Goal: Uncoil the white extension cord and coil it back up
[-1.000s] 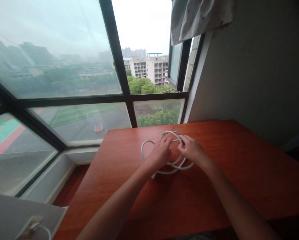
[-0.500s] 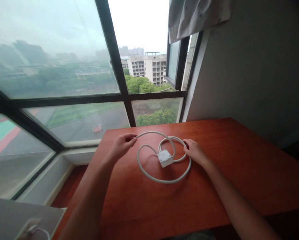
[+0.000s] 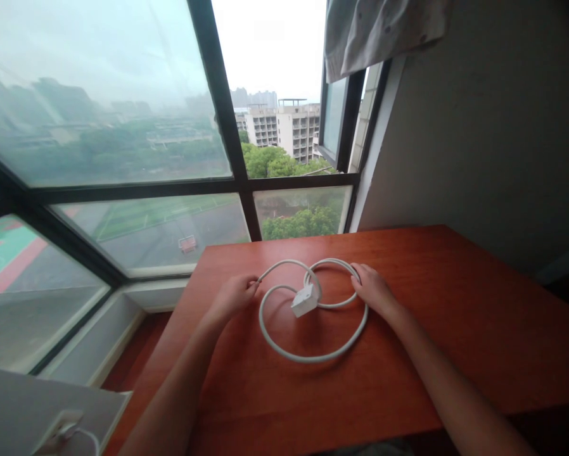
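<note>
A thick white cable is looped over the reddish-brown desk. Joined to it is a small white box, tilted among the loops near the middle. My left hand, at the left, pinches one stretch of the cable where it arches toward the box; the cable's end there is hidden by the fingers. On the right, my right hand has its fingers closed round the coiled loops, with its fingertips partly out of sight behind them.
Beyond the desk stand dark-framed windows, one pane swung outward. A curtain hangs at the upper right beside a grey wall. At the lower left a white cord leaves a wall socket.
My left hand has lowered slightly toward me with its stretch of cable. The white box has turned and shifted a little left, and the large front loop has spread nearer to me.
</note>
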The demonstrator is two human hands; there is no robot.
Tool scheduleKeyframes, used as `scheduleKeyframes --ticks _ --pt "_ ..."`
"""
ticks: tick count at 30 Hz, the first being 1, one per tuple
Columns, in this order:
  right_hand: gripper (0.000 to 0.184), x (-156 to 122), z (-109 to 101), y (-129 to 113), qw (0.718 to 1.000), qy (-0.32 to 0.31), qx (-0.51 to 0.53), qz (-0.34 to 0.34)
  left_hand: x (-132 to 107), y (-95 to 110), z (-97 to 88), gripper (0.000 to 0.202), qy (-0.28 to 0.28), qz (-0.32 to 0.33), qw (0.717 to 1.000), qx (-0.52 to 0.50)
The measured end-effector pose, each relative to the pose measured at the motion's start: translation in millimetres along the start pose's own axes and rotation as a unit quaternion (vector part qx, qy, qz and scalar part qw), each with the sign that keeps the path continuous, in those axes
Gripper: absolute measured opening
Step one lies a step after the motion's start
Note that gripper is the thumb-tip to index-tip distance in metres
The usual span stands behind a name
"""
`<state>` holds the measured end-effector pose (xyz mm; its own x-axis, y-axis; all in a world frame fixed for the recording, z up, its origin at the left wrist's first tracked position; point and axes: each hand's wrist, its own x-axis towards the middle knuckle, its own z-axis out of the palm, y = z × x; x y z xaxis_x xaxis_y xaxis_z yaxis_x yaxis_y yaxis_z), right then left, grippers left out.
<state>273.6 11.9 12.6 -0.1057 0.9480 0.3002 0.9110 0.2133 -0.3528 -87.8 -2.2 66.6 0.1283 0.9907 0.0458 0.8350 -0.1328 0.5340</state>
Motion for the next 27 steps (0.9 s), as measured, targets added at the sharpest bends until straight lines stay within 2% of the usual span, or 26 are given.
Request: scheduleKeyframes --ticks 4,7,11,16,20,24,27 --pt "0.036 1.5 -6.1 -8.8 0.991 0.089 0.085 -0.052 6.2 19.1 8.8 0.028 0.01 0.03 0.997 -0.072" --pt "0.036 3.9 -14.4 -19.5 0.973 0.115 0.195 -0.041 11.8 33.9 16.1 0.027 0.016 0.051 0.991 -0.124" --pt "0.034 8.0 -24.6 -33.5 0.938 0.102 0.331 0.001 17.4 52.7 22.0 0.027 0.015 0.085 0.984 -0.155" --pt "0.032 9.1 -33.3 -50.4 0.908 0.086 0.409 -0.002 18.7 75.2 19.5 0.026 -0.034 0.122 0.978 -0.167" --pt "0.034 5.6 -40.0 -60.0 0.898 0.076 0.433 -0.019 14.4 83.8 15.8 0.024 -0.003 0.151 0.978 -0.146" --pt "0.032 3.5 -47.3 -65.9 0.887 0.039 0.46 -0.036 6.8 83.2 20.0 0.024 0.005 0.143 0.972 -0.185" --pt "0.033 0.3 -53.6 -75.3 0.9 0.034 0.428 -0.072 3.4 83.8 28.4 0.026 -0.005 0.113 0.969 -0.22"
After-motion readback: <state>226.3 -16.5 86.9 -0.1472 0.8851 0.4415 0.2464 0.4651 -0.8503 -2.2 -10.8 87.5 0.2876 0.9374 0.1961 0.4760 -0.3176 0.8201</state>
